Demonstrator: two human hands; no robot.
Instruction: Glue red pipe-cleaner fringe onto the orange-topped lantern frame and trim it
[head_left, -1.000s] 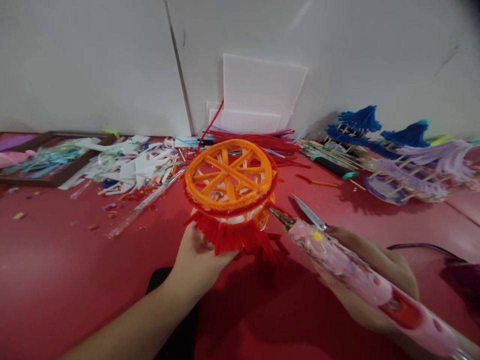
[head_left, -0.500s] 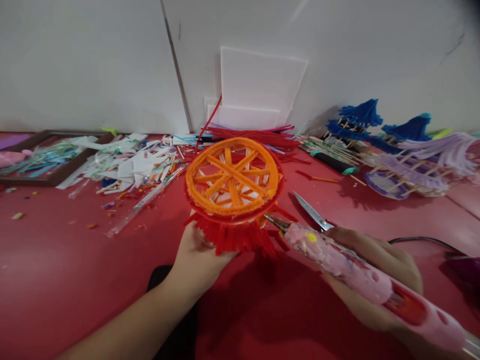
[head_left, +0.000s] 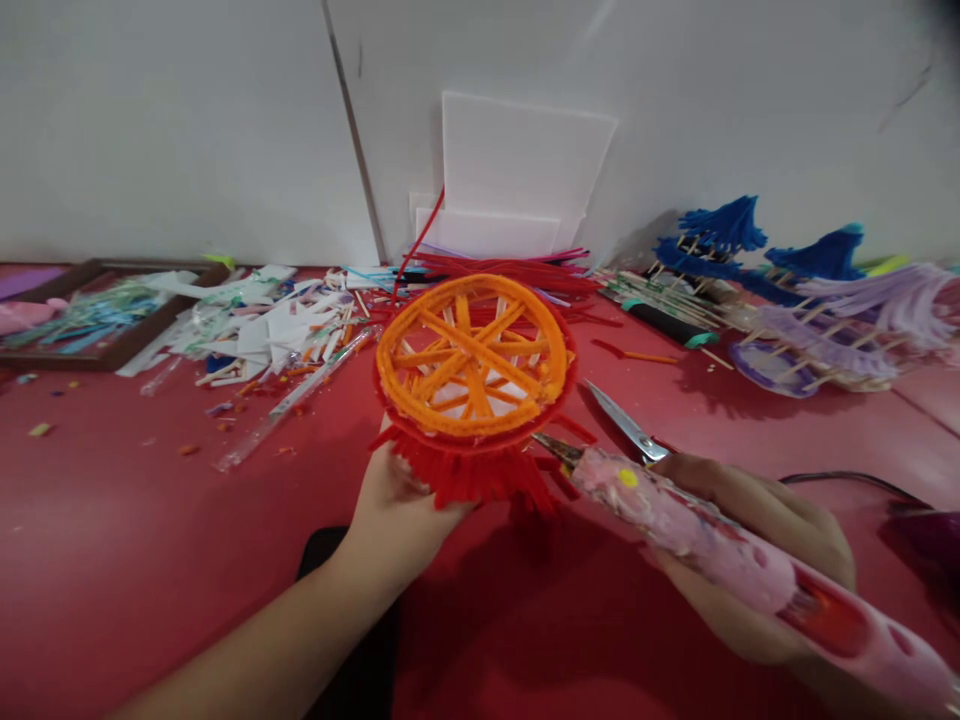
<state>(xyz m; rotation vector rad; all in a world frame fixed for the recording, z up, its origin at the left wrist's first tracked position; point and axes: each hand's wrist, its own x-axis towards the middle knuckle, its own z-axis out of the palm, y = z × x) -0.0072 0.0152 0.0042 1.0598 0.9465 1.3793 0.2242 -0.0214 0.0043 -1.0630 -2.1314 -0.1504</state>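
My left hand (head_left: 405,510) grips a round craft piece from below. Its top is an orange pipe-cleaner wheel (head_left: 480,352) with crossing spokes, edged in red, and a red fringe (head_left: 469,475) hangs underneath. Most of the left fingers are hidden behind that fringe. In my right hand (head_left: 772,540) is a pink hot glue gun (head_left: 675,525) with a glue-crusted body and a yellow dot. The dark nozzle (head_left: 555,450) points at the lower right rim of the wheel; I cannot tell whether it touches. Beyond the right hand lie scissors (head_left: 626,420), partly covered.
Scraps of white paper (head_left: 274,335) and a framed tray (head_left: 120,350) lie left. Red pipe cleaners (head_left: 502,268) lie behind, before white boards (head_left: 525,160) against the wall. At right are blue-roofed stick models (head_left: 720,230), a black-and-green handled tool (head_left: 667,325) and a cable (head_left: 855,478).
The craft piece has turned slightly and shifted a little to the right. The glue gun has moved slightly right and down with my right hand.
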